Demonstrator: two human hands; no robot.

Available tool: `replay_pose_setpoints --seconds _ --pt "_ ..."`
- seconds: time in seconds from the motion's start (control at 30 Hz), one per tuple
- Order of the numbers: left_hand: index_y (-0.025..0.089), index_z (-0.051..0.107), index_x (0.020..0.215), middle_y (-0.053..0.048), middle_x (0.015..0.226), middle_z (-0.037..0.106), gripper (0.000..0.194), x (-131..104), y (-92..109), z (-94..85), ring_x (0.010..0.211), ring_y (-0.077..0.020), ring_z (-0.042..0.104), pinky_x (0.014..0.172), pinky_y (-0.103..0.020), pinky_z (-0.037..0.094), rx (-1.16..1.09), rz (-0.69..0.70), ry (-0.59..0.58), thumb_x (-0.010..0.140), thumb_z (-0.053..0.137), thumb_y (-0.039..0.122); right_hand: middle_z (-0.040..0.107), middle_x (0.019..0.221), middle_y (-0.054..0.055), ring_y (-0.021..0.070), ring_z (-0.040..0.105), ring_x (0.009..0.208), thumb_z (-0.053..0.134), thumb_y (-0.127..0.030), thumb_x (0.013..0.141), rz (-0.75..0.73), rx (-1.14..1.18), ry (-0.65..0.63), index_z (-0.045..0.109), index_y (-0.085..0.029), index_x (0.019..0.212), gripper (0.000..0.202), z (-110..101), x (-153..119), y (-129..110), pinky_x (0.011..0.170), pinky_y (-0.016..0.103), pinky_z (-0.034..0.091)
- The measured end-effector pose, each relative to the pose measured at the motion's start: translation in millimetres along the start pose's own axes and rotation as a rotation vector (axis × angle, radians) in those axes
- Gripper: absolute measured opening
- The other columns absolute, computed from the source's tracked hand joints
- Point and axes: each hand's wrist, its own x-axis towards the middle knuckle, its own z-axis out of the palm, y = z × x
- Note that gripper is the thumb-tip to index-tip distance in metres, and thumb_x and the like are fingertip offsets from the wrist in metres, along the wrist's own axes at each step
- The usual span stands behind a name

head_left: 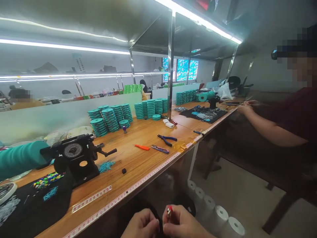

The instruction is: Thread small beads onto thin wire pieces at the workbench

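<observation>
The tape measure (138,185) markings and winder dial (73,150) seem too blurred to read.

Only the person's two hands show, at the bottom edge of the view: the left hand (142,225) and the right hand (184,224). Both are bare, with no gloves, rings or watch in sight. The wrists run out of the picture before any sleeve or cuff appears, so nothing worn can be made out
</observation>
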Motion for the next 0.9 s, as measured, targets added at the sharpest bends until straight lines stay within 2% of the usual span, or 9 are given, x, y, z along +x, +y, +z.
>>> replay_pose_setpoints --seconds 0.1,0.17,0.23,0.33,0.47,0.57,0.73,0.9 --pt "0.019 0.048 0.06 0.004 0.054 0.047 0.029 23.5 0.1 10.4 0.054 -0.0121 0.037 0.056 -0.025 0.029 -0.037 -0.019 0.124 0.072 0.054 0.045 0.042 0.056 -0.007 0.0053 0.031 0.042 0.053 -0.074 0.068 0.093 0.246 0.135 0.053 -0.016 0.077 0.058 -8.3 6.5 18.3 0.036 0.017 0.024" --pt "0.018 0.05 0.057 0.003 0.056 0.046 0.03 32.3 -0.7 14.9 0.057 -0.0126 0.037 0.057 -0.026 0.029 -0.032 -0.002 0.202 0.071 0.055 0.044 0.042 0.053 -0.005 0.0061 0.033 0.04 0.04 -0.079 0.07 0.211 0.352 0.153 0.053 -0.016 0.071 0.064 -9.6 11.2 29.7 0.032 0.016 0.023" --pt "0.018 0.051 0.058 0.003 0.057 0.047 0.032 36.5 -2.4 18.1 0.054 -0.0121 0.036 0.053 -0.026 0.028 -0.059 -0.021 0.233 0.07 0.055 0.047 0.041 0.049 -0.004 0.0066 0.033 0.038 0.036 -0.079 0.072 0.276 0.391 0.166 0.053 -0.016 0.06 0.066 -7.4 16.4 39.0 0.03 0.017 0.023" --pt "0.018 0.051 0.061 0.0 0.059 0.053 0.037 38.6 -6.0 22.6 0.049 -0.0113 0.039 0.046 -0.025 0.026 -0.139 -0.076 0.213 0.068 0.055 0.055 0.036 0.038 -0.005 0.0062 0.029 0.031 0.035 -0.074 0.075 0.259 0.397 0.264 0.048 -0.017 0.046 0.065 0.4 24.5 48.5 0.03 0.019 0.019" --pt "0.018 0.05 0.064 -0.002 0.063 0.059 0.04 41.4 -8.6 27.1 0.049 -0.0129 0.049 0.042 -0.023 0.027 -0.235 -0.143 0.206 0.063 0.059 0.058 0.031 0.035 -0.006 0.005 0.022 0.03 0.037 -0.065 0.08 0.244 0.453 0.346 0.042 -0.019 0.043 0.059 9.4 33.5 56.7 0.034 0.02 0.01" --pt "0.015 0.055 0.065 -0.004 0.066 0.061 0.039 46.3 -11.0 26.0 0.052 -0.0134 0.052 0.044 -0.023 0.028 -0.256 -0.188 0.222 0.063 0.06 0.054 0.031 0.037 -0.007 0.0052 0.02 0.033 0.036 -0.058 0.082 0.248 0.48 0.358 0.04 -0.019 0.045 0.054 11.2 41.8 64.2 0.037 0.021 0.006" --pt "0.013 0.062 0.062 -0.003 0.052 0.058 0.029 57.9 -23.5 17.8 0.046 -0.0123 0.044 0.049 -0.026 0.028 -0.193 -0.278 0.325 0.07 0.057 0.041 0.03 0.038 -0.006 0.0068 0.016 0.036 0.034 -0.049 0.082 0.238 0.476 0.374 0.037 -0.021 0.047 0.045 11.0 66.3 77.0 0.041 0.023 0.005" --pt "0.016 0.06 0.06 -0.003 0.062 0.061 0.02 62.6 -35.9 13.1 0.056 -0.0145 0.05 0.052 -0.025 0.03 -0.198 -0.303 0.415 0.071 0.058 0.032 0.022 0.037 -0.007 0.0078 0.013 0.036 0.038 -0.053 0.081 0.195 0.455 0.37 0.027 -0.024 0.044 0.048 11.4 85.8 83.9 0.041 0.026 0.006"
